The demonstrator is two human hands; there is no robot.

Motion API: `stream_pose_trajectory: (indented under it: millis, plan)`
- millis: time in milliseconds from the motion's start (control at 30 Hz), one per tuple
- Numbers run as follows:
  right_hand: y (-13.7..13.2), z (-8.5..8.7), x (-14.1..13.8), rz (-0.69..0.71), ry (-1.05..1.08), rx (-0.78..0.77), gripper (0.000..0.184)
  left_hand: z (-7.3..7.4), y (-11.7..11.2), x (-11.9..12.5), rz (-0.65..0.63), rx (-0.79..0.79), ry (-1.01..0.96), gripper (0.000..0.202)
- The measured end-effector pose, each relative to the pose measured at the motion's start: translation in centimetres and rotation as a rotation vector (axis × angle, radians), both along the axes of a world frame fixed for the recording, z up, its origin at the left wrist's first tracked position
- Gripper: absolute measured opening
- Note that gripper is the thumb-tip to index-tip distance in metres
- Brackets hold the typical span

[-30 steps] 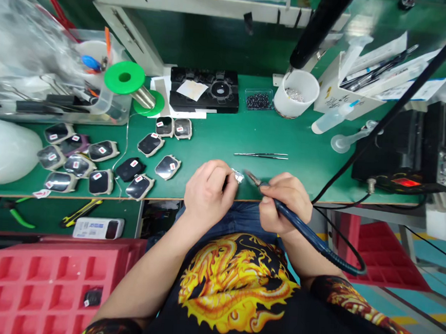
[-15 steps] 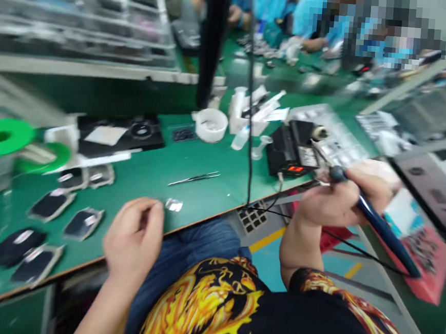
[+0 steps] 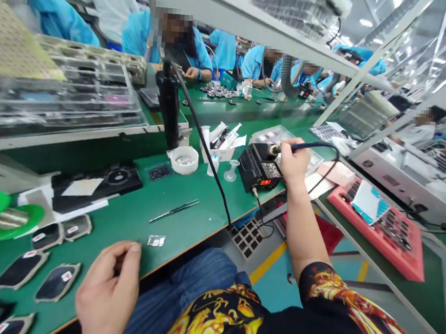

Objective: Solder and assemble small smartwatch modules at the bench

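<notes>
My right hand (image 3: 294,165) is closed around the handle of a soldering iron (image 3: 313,144), whose tip end is at the holder of the black soldering station (image 3: 251,165) with a red display. The tip itself is hidden. Near the table's front edge, my left hand (image 3: 108,289) is curled with thumb against forefinger; what it pinches, if anything, is out of sight. Just right of it lies a small clear and silvery piece (image 3: 156,241). Beyond that, a pair of tweezers (image 3: 173,211) lies on the green tabletop.
Several dark framed parts with labels (image 3: 58,282) lie at left, by a green solder spool (image 3: 29,219). A white round dish (image 3: 185,160), a white box of syringes (image 3: 218,154) and a small bottle (image 3: 213,166) stand at the back. A red tray (image 3: 412,259) is at right. Co-workers sit opposite.
My right hand has moved the soldering iron forward and left to the station's holder. My left hand keeps its curled shape near the table edge. The camera view has tilted up.
</notes>
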State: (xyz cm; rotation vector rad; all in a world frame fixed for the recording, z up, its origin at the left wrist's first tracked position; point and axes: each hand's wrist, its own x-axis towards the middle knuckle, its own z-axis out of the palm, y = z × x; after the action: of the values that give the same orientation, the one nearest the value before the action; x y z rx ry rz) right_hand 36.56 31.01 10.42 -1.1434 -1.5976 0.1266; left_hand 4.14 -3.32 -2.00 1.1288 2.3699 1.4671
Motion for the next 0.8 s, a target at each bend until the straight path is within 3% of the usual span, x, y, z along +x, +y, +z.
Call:
stream_pose_trajectory:
  millis: [133, 267, 400, 433, 533, 633, 700, 800]
  plan:
    - [1.1, -1.3, -1.2, 0.061, 0.054, 0.007, 0.021, 0.2, 0.1, 0.2, -0.048, 0.072, 0.031, 0.024]
    - [-0.5, -3.3, -0.2, 0.023, 0.118, 0.02, 0.034, 0.8, 0.0, 1.0, -0.054, 0.111, 0.035, 0.018]
    - [-4.8, -6.0, -0.7, -0.143, 0.243, 0.366, 0.028, 0.9, 0.6, 1.1, -0.06, 0.171, -0.087, 0.013]
    - [-6.5, -6.6, -1.6, -0.093, 0.253, 0.406, 0.025, 0.7, 0.8, 1.0, -0.052, 0.19, -0.122, 0.013]
    - [-12.7, -7.8, -6.2, 0.193, 0.094, 0.29, 0.021, 0.5, 1.1, 0.7, -0.015, 0.206, -0.13, 0.012]
    - [-17.8, -8.4, -11.5, 0.712, -0.218, 0.083, 0.024, 0.9, 0.9, 1.1, -0.033, 0.204, -0.073, 0.016]
    - [-19.0, -9.2, -14.8, 0.902, -0.285, 0.018, 0.034, 0.9, 0.9, 1.0, -0.088, 0.178, -0.071, 0.015]
    - [-18.2, -10.9, -19.3, 1.043, -0.297, 0.014, 0.038, 0.4, 1.1, -0.2, -0.192, 0.079, -0.073, 0.013]
